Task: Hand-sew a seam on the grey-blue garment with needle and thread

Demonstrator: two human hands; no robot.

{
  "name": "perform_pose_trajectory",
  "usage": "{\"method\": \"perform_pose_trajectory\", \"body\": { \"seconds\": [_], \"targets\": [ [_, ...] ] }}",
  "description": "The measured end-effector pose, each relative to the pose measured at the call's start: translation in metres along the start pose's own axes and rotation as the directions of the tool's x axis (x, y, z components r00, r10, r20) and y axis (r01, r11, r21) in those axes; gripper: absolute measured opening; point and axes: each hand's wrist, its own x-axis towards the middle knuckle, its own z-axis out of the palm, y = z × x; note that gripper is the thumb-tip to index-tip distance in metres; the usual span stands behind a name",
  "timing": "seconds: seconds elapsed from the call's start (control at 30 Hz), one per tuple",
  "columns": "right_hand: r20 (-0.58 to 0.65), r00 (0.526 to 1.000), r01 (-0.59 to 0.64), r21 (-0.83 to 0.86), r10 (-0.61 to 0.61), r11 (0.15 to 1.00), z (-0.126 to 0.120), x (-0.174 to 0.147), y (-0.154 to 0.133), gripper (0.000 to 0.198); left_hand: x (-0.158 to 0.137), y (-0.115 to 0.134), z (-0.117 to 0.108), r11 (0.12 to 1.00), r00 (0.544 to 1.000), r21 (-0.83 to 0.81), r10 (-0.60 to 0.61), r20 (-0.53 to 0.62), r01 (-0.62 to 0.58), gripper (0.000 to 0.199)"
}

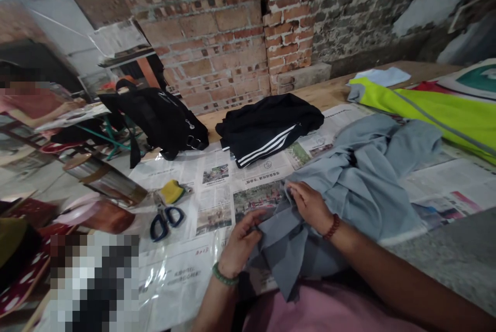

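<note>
A grey piece of clothing (372, 182) lies bunched over the newspaper-covered table, its near end hanging toward my lap. My left hand (242, 241), with a green bead bracelet, grips the fabric's left edge between thumb and fingers. Farther right, my right hand (310, 207), wearing a red bead bracelet, pinches the same cloth near its upper edge. A flap of the cloth hangs between the two hands. The kind of garment cannot be made out. Dark-handled scissors (166, 221) and a yellow sponge-like piece (172, 191) lie to the left of my hands.
Folded black clothing with white stripes (271, 128) and a black bag (163, 120) sit at the back. A metal flask (104, 177) and a reddish-brown jar (112, 214) stand left. A neon-yellow vest (426, 115) lies right. Another person (34, 99) sits at a far table.
</note>
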Motion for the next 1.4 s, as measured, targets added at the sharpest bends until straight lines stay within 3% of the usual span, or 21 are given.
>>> {"method": "perform_pose_trajectory", "body": {
  "seconds": [0.1,0.23,0.4,0.47,0.53,0.6,0.63,0.7,0.77,0.83,0.87,0.9,0.97,1.07,1.23,1.4],
  "targets": [
    [-0.023,0.995,-0.095,0.163,0.1,0.982,-0.007,0.003,-0.006,0.022,-0.002,0.004,0.003,0.998,1.0,0.069,0.009,-0.017,-0.008,0.036],
    [-0.054,0.963,-0.22,0.421,0.266,0.88,-0.025,0.007,-0.021,0.02,-0.003,0.008,0.006,0.998,0.999,0.066,0.001,-0.043,0.002,0.026],
    [-0.055,0.977,-0.122,0.647,0.206,0.752,-0.059,0.006,-0.046,0.016,-0.003,0.01,0.009,0.997,0.995,0.071,-0.016,-0.095,0.023,0.016],
    [0.01,0.978,-0.146,0.746,0.207,0.65,-0.074,0.001,-0.054,0.014,-0.003,0.009,0.008,0.997,0.993,0.079,-0.004,-0.12,0.013,0.014],
    [0.189,0.955,-0.285,0.798,0.23,0.531,-0.09,-0.005,-0.058,0.02,-0.003,0.009,0.008,0.998,0.991,0.069,0.009,-0.133,0.001,0.013],
    [0.457,0.867,-0.496,0.76,0.197,0.419,-0.103,-0.013,-0.058,0.032,-0.002,0.008,0.008,0.999,0.99,0.041,0.01,-0.14,-0.005,0.014],
    [0.593,0.792,-0.599,0.708,0.145,0.375,-0.107,-0.017,-0.057,0.037,-0.002,0.008,0.008,1.0,0.99,0.025,0.007,-0.144,-0.003,0.014],
    [0.807,0.591,-0.764,0.563,-0.008,0.315,-0.11,-0.026,-0.052,0.044,-0.002,0.008,0.008,1.0,0.988,-0.001,0.0,-0.158,0.0,0.014],
    [0.909,0.384,-0.859,0.416,-0.163,0.299,-0.104,-0.033,-0.05,0.048,-0.002,0.007,0.007,1.0,0.984,-0.015,0.007,-0.176,-0.01,0.013],
    [0.939,0.261,-0.896,0.322,-0.223,0.307,-0.091,-0.037,-0.053,0.047,-0.002,0.006,0.006,0.999,0.983,-0.026,0.015,-0.182,-0.02,0.014],
    [0.946,0.25,-0.9,0.306,-0.207,0.31,-0.083,-0.038,-0.057,0.046,-0.002,0.006,0.006,0.999,0.984,-0.03,0.015,-0.177,-0.021,0.015],
    [0.95,0.27,-0.899,0.306,-0.155,0.314,-0.074,-0.038,-0.061,0.044,-0.002,0.005,0.006,0.999,0.985,-0.031,0.013,-0.172,-0.018,0.016],
    [0.937,0.349,-0.883,0.324,0.013,0.34,-0.056,-0.038,-0.07,0.038,-0.003,0.004,0.005,1.0,0.986,-0.024,0.011,-0.166,-0.015,0.017],
    [0.885,0.422,-0.856,0.316,0.199,0.408,-0.034,-0.036,-0.078,0.03,-0.004,0.004,0.005,1.0,0.985,-0.002,0.026,-0.169,-0.027,0.017],
    [0.828,0.494,-0.832,0.362,0.266,0.42,-0.02,-0.035,-0.077,0.029,-0.007,0.007,0.005,0.999,0.984,0.033,0.047,-0.171,-0.042,0.012],
    [0.819,0.505,-0.826,0.367,0.272,0.429,-0.02,-0.034,-0.077,0.032,-0.009,0.009,0.006,0.997,0.982,0.048,0.066,-0.177,-0.058,0.009]
  ]
}}
